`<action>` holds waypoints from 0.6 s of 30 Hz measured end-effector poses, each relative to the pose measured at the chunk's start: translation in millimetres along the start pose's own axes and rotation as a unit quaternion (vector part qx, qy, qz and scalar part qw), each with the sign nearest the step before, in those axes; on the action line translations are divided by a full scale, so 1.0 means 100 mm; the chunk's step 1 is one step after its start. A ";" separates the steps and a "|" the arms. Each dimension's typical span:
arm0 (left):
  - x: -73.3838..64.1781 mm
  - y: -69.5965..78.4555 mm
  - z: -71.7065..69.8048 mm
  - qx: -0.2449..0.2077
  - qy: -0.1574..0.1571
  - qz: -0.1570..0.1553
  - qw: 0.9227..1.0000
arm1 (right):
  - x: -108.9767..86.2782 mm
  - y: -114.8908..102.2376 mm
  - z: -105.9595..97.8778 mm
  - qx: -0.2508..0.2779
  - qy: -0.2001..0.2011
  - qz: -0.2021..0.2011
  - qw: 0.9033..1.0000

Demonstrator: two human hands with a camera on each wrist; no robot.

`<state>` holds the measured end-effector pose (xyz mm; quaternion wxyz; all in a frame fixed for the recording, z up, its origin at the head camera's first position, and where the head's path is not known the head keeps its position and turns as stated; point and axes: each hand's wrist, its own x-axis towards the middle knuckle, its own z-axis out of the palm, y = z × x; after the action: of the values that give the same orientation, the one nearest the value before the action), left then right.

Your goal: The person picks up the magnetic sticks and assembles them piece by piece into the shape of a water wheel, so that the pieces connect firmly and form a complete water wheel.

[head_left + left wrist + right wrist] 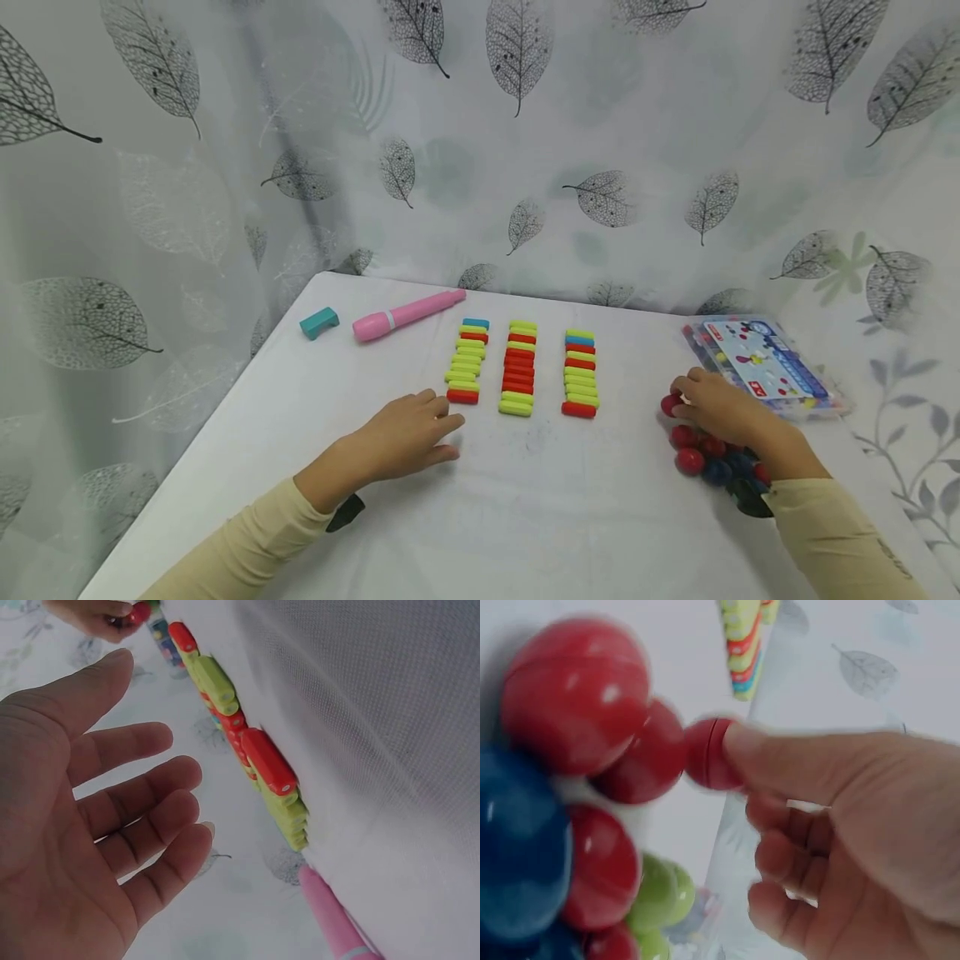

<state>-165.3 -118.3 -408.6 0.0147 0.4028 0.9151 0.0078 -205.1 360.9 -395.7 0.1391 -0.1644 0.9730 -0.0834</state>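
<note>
My right hand is at the right side of the table, its thumb and fingers pinching a small red ball with a seam round it. Beside that hand lies a cluster of shiny red balls and blue balls; green balls show in the right wrist view. The wrist partly hides the cluster in the head view. My left hand holds nothing. Its fingers are spread, near the front end of the left column of coloured bars.
Two more columns of red, yellow-green and blue bars stand further right. A pink pen-shaped tube and a teal block lie at the back left. A clear plastic case rests at the back right, before a leaf-patterned curtain.
</note>
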 end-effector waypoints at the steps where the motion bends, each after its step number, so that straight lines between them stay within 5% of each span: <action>1: 0.00 0.00 0.00 0.001 0.001 -0.001 1.000 | 0.00 -0.03 0.00 0.012 0.002 -0.004 1.000; 8: 0.01 0.01 0.02 0.008 0.006 0.006 1.000 | 0.07 -0.47 0.02 0.073 -0.010 -0.050 0.996; 18: 0.05 -0.01 0.05 -0.007 0.003 0.003 1.000 | 0.27 -1.40 0.31 0.023 -0.026 -0.194 0.980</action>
<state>-169.4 -115.3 -413.4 0.0149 0.4049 0.9141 0.0151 -178.8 218.0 -402.9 0.1493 -0.3488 0.9165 -0.1268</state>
